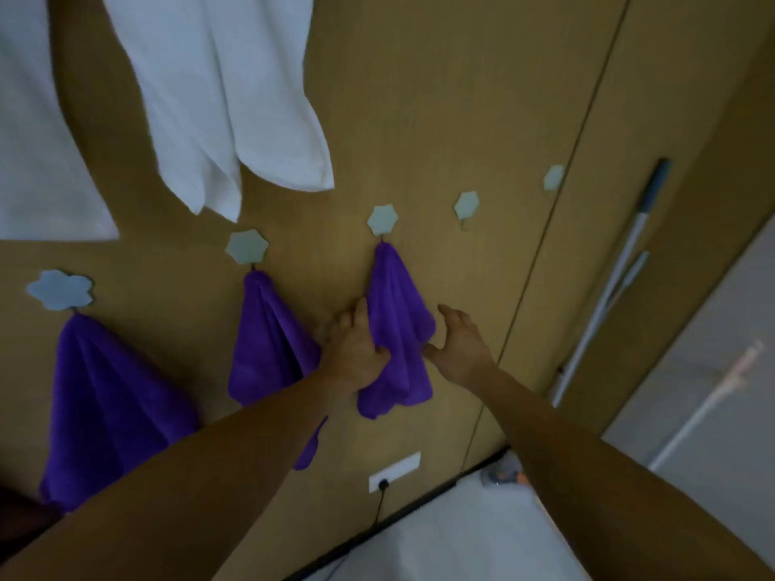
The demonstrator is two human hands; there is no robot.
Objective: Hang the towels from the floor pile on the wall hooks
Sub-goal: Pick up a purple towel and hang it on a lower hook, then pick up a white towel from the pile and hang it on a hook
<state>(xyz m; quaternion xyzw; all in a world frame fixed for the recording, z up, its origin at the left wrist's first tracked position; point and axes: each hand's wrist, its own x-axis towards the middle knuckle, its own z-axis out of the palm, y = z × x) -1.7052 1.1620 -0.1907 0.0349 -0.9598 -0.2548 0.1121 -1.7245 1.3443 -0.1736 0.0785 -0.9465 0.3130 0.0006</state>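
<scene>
Against the wall (440, 98), left hand (356, 350) grips towel (398, 295).

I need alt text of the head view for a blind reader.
The left hand grips a purple cloth towel on a pale flower-shaped wall hook; the right hand is open beside it. Two more purple towels hang at left.

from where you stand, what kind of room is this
Likely a home laundry or utility corner, though I can't be sure: flower-shaped hooks on a wood-panel wall carry purple towels, white towels hang above, and a mop or broom handle leans at the right.
</scene>
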